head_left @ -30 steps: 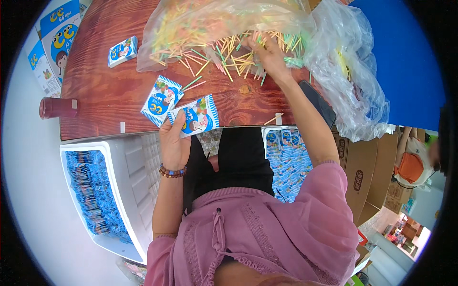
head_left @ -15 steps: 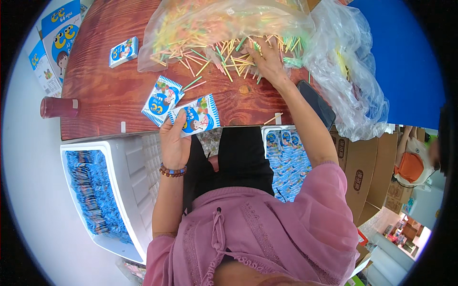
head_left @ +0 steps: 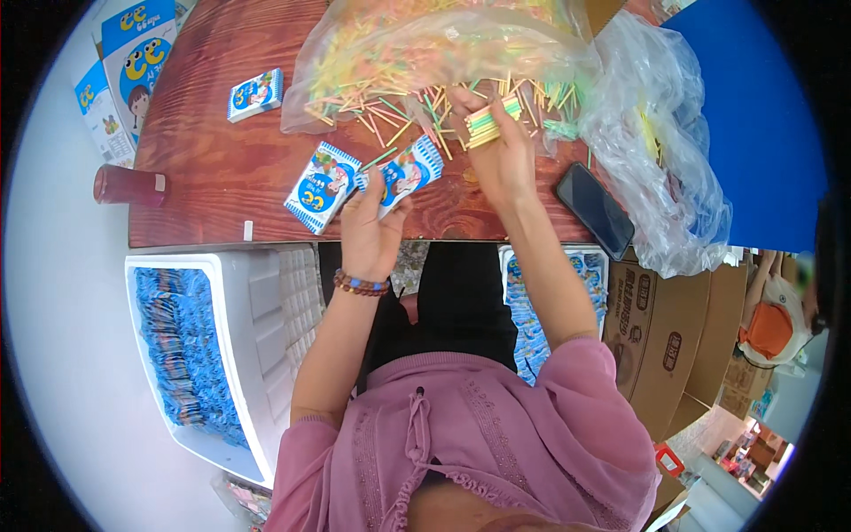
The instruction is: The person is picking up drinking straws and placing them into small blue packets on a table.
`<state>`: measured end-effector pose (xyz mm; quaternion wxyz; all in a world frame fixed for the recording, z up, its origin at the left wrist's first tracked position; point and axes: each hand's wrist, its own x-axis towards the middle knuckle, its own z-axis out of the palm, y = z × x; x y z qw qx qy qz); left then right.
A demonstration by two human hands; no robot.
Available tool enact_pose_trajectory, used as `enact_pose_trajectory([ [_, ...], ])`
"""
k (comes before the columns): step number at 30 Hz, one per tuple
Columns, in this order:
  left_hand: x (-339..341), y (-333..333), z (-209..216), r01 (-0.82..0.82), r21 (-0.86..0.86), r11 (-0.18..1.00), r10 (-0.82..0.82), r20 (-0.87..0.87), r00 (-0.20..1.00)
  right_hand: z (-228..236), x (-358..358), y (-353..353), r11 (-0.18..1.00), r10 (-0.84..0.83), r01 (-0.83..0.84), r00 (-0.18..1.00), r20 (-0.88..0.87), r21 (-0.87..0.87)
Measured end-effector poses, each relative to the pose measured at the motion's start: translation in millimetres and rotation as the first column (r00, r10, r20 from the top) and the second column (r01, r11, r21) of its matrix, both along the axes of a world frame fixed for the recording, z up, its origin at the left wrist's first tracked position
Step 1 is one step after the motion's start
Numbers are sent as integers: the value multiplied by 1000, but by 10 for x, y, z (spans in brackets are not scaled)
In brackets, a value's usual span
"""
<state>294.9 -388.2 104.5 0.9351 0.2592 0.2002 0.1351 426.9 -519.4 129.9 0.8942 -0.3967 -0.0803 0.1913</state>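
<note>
My left hand [head_left: 370, 232] holds a small blue-and-white packet [head_left: 405, 173] upright at the near edge of the red-brown wooden table [head_left: 213, 160]. My right hand [head_left: 498, 155] grips a bundle of coloured sticks [head_left: 486, 124] just to the right of that packet. Loose sticks in yellow, green and orange [head_left: 403, 120] lie scattered on the table in front of a clear plastic bag full of the same sticks [head_left: 425, 44]. A second packet [head_left: 321, 186] lies flat on the table to the left of my left hand, and a third [head_left: 254, 94] lies farther back left.
A black phone [head_left: 594, 209] lies on the table's right part beside a crumpled clear bag [head_left: 656, 151]. A white bin of blue packets [head_left: 191, 355] stands at my left, another one [head_left: 541, 301] under my right arm. Cardboard boxes [head_left: 660, 328] stand at right, a dark red cup [head_left: 128, 186] at the table's left corner.
My right hand has drawn back from the stick pile toward me with a bundle of sticks in it. The left hand and its packet stayed in place.
</note>
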Motion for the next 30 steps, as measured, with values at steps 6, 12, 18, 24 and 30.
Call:
enact_pose_trajectory([
  [6,27,-6,-106,-51,47,998,50,10,999,164,-259,192,980,-70,62,997,36,187],
  [12,27,-50,-83,-81,51,995,81,12,997,292,-484,393,957,-187,182,982,0,227],
  [18,60,-86,-95,-77,-2,997,77,50,996,100,-522,420,977,-142,135,989,32,164],
  [24,130,-111,-104,-109,25,994,107,47,993,79,-570,439,990,-119,129,980,159,-55],
  [30,214,-59,-119,-77,-21,997,78,100,992,57,-472,442,999,-21,30,973,228,-38],
])
